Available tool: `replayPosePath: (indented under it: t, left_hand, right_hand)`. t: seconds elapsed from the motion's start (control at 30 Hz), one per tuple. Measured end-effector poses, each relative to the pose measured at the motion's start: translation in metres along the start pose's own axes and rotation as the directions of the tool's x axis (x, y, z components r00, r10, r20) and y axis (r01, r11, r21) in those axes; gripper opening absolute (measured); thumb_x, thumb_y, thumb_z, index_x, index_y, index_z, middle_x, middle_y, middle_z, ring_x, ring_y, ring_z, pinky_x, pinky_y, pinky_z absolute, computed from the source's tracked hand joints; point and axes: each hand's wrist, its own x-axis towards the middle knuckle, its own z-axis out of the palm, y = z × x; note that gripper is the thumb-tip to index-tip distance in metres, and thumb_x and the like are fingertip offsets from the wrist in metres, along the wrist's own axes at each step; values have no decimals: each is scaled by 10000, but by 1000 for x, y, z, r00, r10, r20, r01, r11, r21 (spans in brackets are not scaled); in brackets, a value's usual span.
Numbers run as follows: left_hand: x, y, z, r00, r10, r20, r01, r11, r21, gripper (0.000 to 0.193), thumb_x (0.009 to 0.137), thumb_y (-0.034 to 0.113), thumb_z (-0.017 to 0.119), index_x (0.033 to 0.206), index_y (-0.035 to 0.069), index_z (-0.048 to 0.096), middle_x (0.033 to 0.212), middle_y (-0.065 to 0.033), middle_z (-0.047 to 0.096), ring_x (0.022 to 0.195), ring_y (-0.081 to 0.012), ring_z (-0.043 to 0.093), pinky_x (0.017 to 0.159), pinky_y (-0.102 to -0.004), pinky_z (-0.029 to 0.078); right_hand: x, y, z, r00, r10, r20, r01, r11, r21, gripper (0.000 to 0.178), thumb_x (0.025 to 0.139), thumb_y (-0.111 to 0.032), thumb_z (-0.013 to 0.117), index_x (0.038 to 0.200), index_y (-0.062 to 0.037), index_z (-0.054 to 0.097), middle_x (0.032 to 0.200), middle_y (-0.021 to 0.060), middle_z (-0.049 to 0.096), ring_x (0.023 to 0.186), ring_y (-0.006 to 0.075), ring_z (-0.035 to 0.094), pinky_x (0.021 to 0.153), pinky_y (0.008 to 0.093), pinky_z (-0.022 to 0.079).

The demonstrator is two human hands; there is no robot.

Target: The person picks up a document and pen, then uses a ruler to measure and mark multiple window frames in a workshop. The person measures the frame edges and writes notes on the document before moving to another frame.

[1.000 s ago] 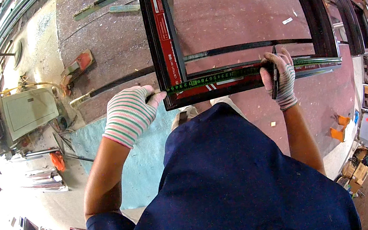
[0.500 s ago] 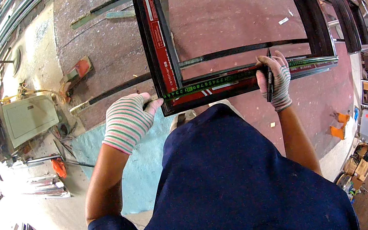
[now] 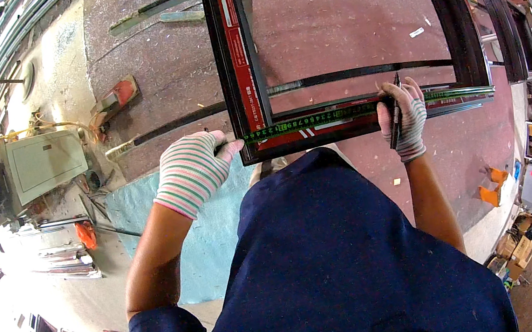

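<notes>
A green tape measure (image 3: 328,116) is stretched along the near side of a dark rectangular metal frame (image 3: 235,65) with red printed film on it. At the frame's near left corner, my left hand (image 3: 199,167) pinches the tape's end between thumb and fingers. My right hand (image 3: 407,118) is closed around a dark pen (image 3: 395,120) and rests at the tape on the near side, toward the right. Both hands wear white gloves with green stripes. The fingers of the right hand hide part of the tape.
Dark bars (image 3: 167,129) lie beneath the frame. To the left are a pale metal box (image 3: 45,166) and a red-topped tool (image 3: 118,96) on the floor. A blue-green mat (image 3: 205,262) lies near my left arm; an orange object (image 3: 493,188) sits at the right.
The view has shifted slightly, so the frame appears a little farther right. Both hands keep nearly the same places on the tape and frame.
</notes>
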Motion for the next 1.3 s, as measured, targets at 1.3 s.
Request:
replayPosePath:
  t: [1.3]
  left_hand:
    - [-3, 54, -15, 993, 120, 22, -122, 990, 76, 180, 775, 102, 660, 900, 19, 559, 788, -229, 621, 749, -407, 634, 676, -454, 513]
  right_hand:
    - [-10, 20, -15, 995, 98, -15, -94, 978, 187, 377, 741, -284, 754, 1061, -145, 610, 785, 81, 596, 850, 312, 621, 962, 492, 452]
